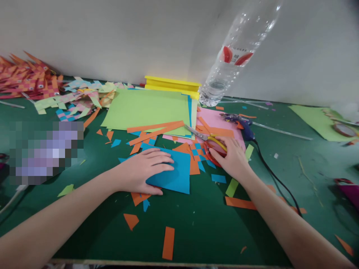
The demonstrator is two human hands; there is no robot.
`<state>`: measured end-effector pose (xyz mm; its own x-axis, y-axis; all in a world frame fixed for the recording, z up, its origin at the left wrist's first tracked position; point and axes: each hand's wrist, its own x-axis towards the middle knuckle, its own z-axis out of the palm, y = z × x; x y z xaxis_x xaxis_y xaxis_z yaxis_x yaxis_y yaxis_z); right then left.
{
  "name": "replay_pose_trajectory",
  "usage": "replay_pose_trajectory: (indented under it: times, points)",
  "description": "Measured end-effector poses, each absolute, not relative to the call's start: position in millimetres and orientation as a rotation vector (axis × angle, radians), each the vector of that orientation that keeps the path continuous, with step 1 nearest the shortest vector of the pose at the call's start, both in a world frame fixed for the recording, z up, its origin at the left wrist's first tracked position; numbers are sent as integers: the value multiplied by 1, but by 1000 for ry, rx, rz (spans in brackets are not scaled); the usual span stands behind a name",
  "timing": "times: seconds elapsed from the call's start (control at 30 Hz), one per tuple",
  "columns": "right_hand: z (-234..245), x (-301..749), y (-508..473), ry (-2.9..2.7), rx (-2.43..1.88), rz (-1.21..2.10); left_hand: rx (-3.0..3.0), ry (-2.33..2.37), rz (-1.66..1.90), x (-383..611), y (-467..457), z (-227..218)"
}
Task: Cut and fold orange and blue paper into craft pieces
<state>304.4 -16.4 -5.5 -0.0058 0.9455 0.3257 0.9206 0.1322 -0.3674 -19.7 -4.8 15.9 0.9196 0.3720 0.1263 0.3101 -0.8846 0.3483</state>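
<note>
My left hand (143, 170) lies flat on a blue sheet of paper (179, 175), its fingers stretched out and a little apart. At the handles of a pair of scissors (202, 136), my right hand (234, 155) has its thumb and fingers closed round the red and yellow loops. The scissors' metal blades point up and left, their tips near the edge of a stack of light green sheets (148, 106). Orange strips (165, 130) cross that edge. Cut orange and blue scraps, some woven together, lie partly hidden beneath the blue sheet.
Upright behind the stack stands a clear plastic bottle (224, 74), beside a yellow bar (171, 85). A glue gun (246, 130) with a black cord lies right of a pink sheet (209, 116). Woven paper pieces (81, 97) pile up at left, near a blurred-out object (47, 153).
</note>
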Motion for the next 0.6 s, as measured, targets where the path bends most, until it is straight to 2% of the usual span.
replay_pose_trajectory:
  times: [0.6]
  points:
    - [-7,306,-16,-1933,-1786,69,2817,1084,323,-26,3,9]
